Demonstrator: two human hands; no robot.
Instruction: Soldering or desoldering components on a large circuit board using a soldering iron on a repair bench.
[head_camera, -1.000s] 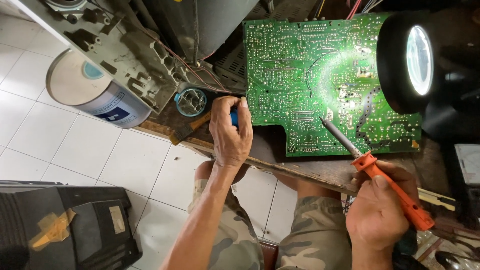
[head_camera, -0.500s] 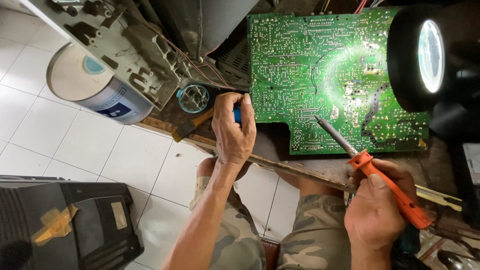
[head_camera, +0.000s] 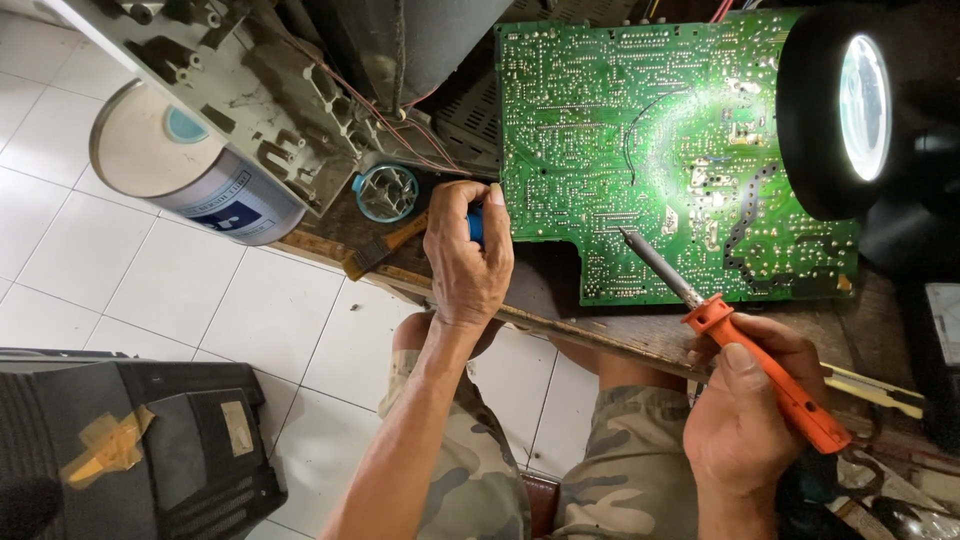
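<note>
A person in camouflage trousers (head_camera: 640, 470) sits at a wooden counter (head_camera: 600, 335), seen from above, with a green circuit board (head_camera: 600, 130) lying solder side up in front of them; the right hand (head_camera: 745, 420) is closed around the orange handle of a soldering iron (head_camera: 770, 375), whose metal shaft slants up and to the left so that its tip rests on or just over the lower middle of the board, and whether it touches cannot be told; the left hand (head_camera: 468, 250) is curled shut on a small blue object (head_camera: 475, 225), mostly hidden by the fingers, at the counter's edge just beside the board's left side; a round magnifier lamp (head_camera: 850, 105) with a black rim glows over the board's right end and throws a bright patch on the green surface; near the left hand stands a small round blue-rimmed tin (head_camera: 386, 192), with a brush (head_camera: 385, 250) lying on the counter just below it; above and to the left a grey plastic chassis (head_camera: 230, 80) carries thin red wires (head_camera: 400, 140) that run toward the board; a white cylindrical can (head_camera: 190, 175) with a blue label lies on its side beside the chassis; on the white tiled floor (head_camera: 250, 310) at lower left sits a black casing (head_camera: 130, 450) patched with yellowish tape
</note>
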